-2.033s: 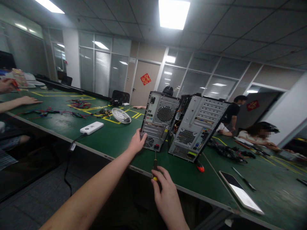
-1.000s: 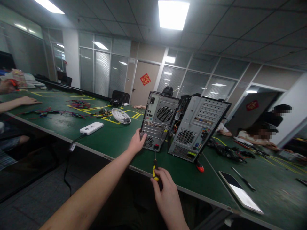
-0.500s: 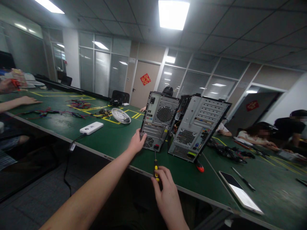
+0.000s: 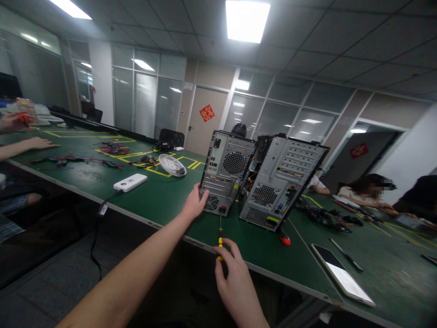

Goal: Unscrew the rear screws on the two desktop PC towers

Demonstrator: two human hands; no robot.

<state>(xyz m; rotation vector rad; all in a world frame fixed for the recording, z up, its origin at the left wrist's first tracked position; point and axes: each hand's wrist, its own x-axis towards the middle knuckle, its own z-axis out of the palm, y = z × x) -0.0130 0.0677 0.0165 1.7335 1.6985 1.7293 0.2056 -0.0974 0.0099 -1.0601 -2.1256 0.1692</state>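
Note:
A computer case (image 4: 221, 171) stands upright on the green table, its rear panel facing me. My left hand (image 4: 196, 202) grips its lower left edge, thumb on the rear panel and fingers partly hidden behind the side. Between the fingertips of my right hand (image 4: 234, 269) is a yellow and black screwdriver (image 4: 220, 241). The screwdriver's shaft points up to the bottom edge of the case, just under the red power switch; whether its tip touches a screw is too small to tell. To the right stands a second, larger case (image 4: 282, 182), close beside the first.
A white power bank (image 4: 130, 182) with a cable lies left, near loose wires (image 4: 111, 149) and a white oval cover (image 4: 172, 165). Right are a red-handled tool (image 4: 284, 238), a phone (image 4: 341, 273), a thin tool (image 4: 346, 255) and black cables (image 4: 327, 216). Other people sit at both sides.
My right hand's fingers have shifted slightly on the screwdriver, and its handle looks turned and a little further left. My left hand and both cases stay put. A person at the far right has moved.

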